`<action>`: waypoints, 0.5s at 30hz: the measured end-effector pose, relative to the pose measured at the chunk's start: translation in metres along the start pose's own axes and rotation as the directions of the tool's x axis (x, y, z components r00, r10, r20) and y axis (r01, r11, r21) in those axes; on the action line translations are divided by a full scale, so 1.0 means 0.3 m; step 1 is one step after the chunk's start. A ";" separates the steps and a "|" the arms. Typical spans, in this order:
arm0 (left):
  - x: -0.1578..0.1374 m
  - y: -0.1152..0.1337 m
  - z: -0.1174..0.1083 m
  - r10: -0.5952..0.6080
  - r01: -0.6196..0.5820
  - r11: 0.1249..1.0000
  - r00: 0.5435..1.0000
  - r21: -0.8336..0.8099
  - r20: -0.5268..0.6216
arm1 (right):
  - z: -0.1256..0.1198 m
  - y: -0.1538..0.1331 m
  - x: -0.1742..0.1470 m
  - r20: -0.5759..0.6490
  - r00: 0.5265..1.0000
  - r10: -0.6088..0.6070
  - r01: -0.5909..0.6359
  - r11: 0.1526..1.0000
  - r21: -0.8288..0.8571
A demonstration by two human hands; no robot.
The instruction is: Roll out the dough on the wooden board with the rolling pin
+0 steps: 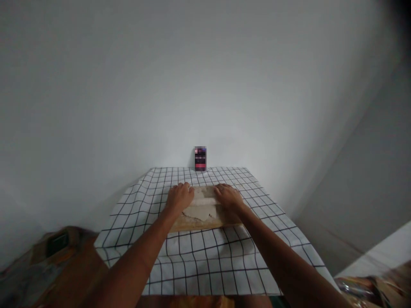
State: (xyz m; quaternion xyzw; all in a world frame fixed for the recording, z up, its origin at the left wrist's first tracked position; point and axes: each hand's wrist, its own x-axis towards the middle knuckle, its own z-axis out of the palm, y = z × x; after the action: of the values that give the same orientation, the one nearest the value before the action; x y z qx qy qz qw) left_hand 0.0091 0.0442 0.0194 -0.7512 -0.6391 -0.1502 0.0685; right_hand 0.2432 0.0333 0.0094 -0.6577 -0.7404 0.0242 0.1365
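A thin, pale sheet of dough (199,213) with ragged edges lies on a floured wooden board (186,227). Across it runs a whitish rolling pin (204,201), lying left to right; only its middle shows between my hands. My left hand (181,196) is closed over the pin's left part, fingers curled forward. On the right part, my right hand (227,196) is closed in the same way. Both hands hide the ends of the pin, so I cannot see the handles.
A black-and-white checked cloth (205,261) covers the table under the board. At the back, a phone-like upright object (201,158), its face pixelated, leans against the white wall (205,85). A cardboard box (58,244) stands low at the left. Shiny packaging (358,288) lies at lower right.
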 end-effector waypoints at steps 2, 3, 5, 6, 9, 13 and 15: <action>-0.043 -0.002 0.008 0.040 -0.040 0.999 0.998 -0.004 -0.048 | 0.010 -0.006 -0.052 -0.054 0.998 -0.021 0.021 1.000 -0.001; -0.063 -0.003 0.012 0.058 -0.058 0.998 0.996 -0.007 -0.064 | 0.015 -0.008 -0.077 -0.079 0.996 -0.040 0.040 0.999 -0.001; -0.097 -0.003 0.016 0.075 -0.076 0.997 0.994 -0.019 -0.084 | 0.022 -0.013 -0.118 -0.121 0.991 -0.065 0.065 0.998 -0.005; -0.109 -0.003 0.016 0.074 -0.076 0.997 0.993 -0.027 -0.088 | 0.024 -0.014 -0.130 -0.132 0.989 -0.071 0.070 0.998 -0.007; -0.112 0.000 0.011 0.045 -0.049 0.998 0.995 -0.044 -0.088 | 0.021 -0.014 -0.127 -0.138 0.988 -0.067 0.067 0.998 -0.010; -0.050 0.000 0.002 -0.011 0.008 0.999 0.998 -0.053 -0.056 | 0.008 -0.005 -0.052 -0.098 0.994 -0.037 0.037 0.999 0.002; -0.008 -0.002 0.001 -0.041 0.039 0.997 0.999 -0.073 -0.022 | 0.004 0.000 -0.006 -0.061 0.998 -0.018 0.019 1.000 0.009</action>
State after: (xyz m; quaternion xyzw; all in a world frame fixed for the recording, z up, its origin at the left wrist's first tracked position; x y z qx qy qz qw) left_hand 0.0083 0.0422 0.0183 -0.7385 -0.6472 -0.1836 0.0458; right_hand 0.2432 0.0318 0.0079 -0.6506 -0.7419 0.0064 0.1623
